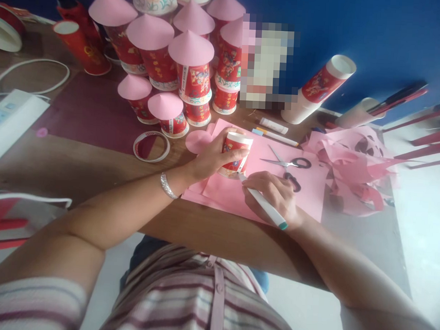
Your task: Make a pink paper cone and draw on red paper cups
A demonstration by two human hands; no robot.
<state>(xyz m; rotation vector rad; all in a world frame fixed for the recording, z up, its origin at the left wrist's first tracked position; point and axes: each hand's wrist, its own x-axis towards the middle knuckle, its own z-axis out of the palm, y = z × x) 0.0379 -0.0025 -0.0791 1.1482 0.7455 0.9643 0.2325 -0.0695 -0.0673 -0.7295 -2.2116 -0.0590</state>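
Observation:
My left hand [216,155] is wrapped around a red paper cup [232,148] with a white rim, above pink paper sheets [226,197]. In my right hand [271,194] is a white marker [265,207] with a green end. Its tip meets or nearly meets the cup's lower band; the exact contact is too small to tell. Scissors [286,163] with black handles lie spread on the pink paper, just beyond my right hand. A pink paper disc [199,141] lies beside my left hand.
Red cups with pink cone tops [191,52] stand stacked at the back. A tilted cup stack [325,84], pink paper scraps [358,166] and a pen holder [361,113] are on the right. A white ring [151,146] and a power strip [13,124] lie left.

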